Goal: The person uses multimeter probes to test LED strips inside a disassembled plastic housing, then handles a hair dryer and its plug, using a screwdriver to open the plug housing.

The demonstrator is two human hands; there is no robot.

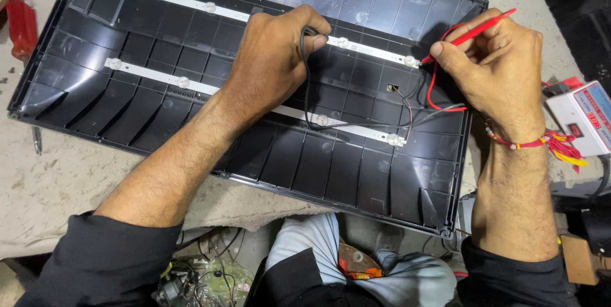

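A black plastic back panel (159,109) of a flat screen lies on a grey work surface, with two white light strips (191,2) running across it, each carrying small round lenses. My left hand (273,58) is closed on a black probe lead (304,71), pressing it onto the upper strip near the middle. At that strip's right end, my right hand (490,58) holds a red probe (474,33) like a pen with its tip on the strip. Red and black wires trail across the lower strip (356,130).
A white tester box (582,116) with a small display sits at the right edge. A red-handled tool (22,27) lies at the far left. Below the panel are my knees, loose cables and clutter (210,275). A wooden block (579,259) is at the lower right.
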